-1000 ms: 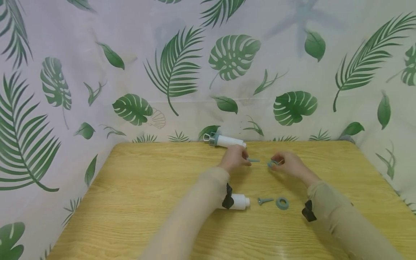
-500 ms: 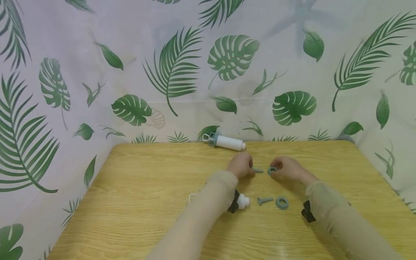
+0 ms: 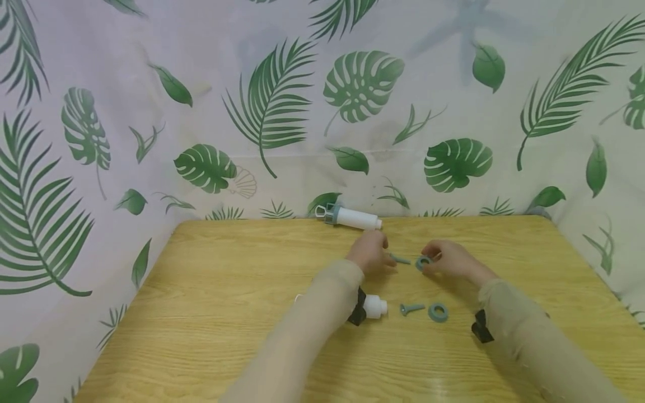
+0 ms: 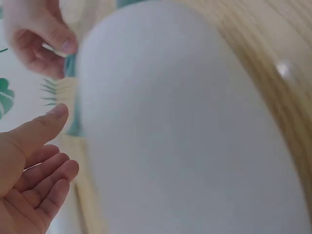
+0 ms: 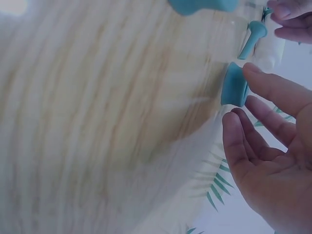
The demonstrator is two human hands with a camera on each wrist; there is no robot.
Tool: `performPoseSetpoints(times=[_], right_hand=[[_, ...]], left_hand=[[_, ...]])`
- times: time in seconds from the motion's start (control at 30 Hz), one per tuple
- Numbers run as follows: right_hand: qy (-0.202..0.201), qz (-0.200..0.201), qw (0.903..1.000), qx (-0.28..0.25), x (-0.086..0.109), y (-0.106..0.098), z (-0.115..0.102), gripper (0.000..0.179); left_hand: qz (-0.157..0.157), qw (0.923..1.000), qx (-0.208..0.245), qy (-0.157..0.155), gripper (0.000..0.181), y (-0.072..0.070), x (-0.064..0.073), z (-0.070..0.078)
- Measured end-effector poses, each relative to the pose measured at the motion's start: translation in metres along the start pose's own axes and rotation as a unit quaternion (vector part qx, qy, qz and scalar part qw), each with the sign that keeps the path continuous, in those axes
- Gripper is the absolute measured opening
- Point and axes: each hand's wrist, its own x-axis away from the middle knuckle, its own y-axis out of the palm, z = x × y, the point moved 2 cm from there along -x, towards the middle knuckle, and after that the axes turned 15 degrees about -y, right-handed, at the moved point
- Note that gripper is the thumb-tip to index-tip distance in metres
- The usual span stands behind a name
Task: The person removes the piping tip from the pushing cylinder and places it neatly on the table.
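Observation:
My left hand (image 3: 370, 252) is just left of a grey-blue bolt-shaped piece (image 3: 400, 259), thumb and fingers apart and nothing between them. In the left wrist view, that open-fingered left hand (image 4: 36, 165) is apart from the piece. To the right, my right hand (image 3: 450, 260) pinches the edge of a grey-blue ring (image 3: 423, 263) between thumb and finger. The right wrist view has the ring (image 5: 235, 85) at the thumb and finger tips, low at the table. In front lie a second bolt-shaped piece (image 3: 412, 309) and a second ring (image 3: 438, 313).
A white cylinder (image 3: 356, 218) with a grey-blue collar and white loop handle lies at the table's back edge. Another white cylinder (image 3: 374, 307) lies nearer, partly hidden under my left forearm. Leaf-patterned cloth (image 3: 302, 112) rises behind the wooden table (image 3: 211, 313).
My left hand has let go of the bolt-shaped piece, which now lies on the table. The right hand has lowered the ring to the table, slightly nearer me.

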Motion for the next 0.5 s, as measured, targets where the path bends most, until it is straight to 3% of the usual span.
performPoseSetpoints(times=[0.17,0.27,0.4,0.5], right_hand=[[-0.004,0.004,1.0000,0.003,0.006,0.000,0.004,0.043],[-0.028,0.007,0.9990,0.034,0.010,0.001,0.002,0.039],[-0.057,0.017,0.9942,0.090,0.017,0.003,-0.007,0.031],[-0.069,0.027,0.9890,0.128,0.022,0.002,-0.012,0.028]], left_hand=[[0.001,0.9997,0.002,0.026,0.045,-0.023,0.006,-0.008],[-0.009,0.9992,-0.001,0.039,0.044,-0.040,0.012,-0.019],[-0.012,0.9984,-0.026,0.049,0.041,-0.061,0.024,-0.044],[-0.010,0.9990,-0.013,0.041,0.039,-0.075,0.036,-0.068]])
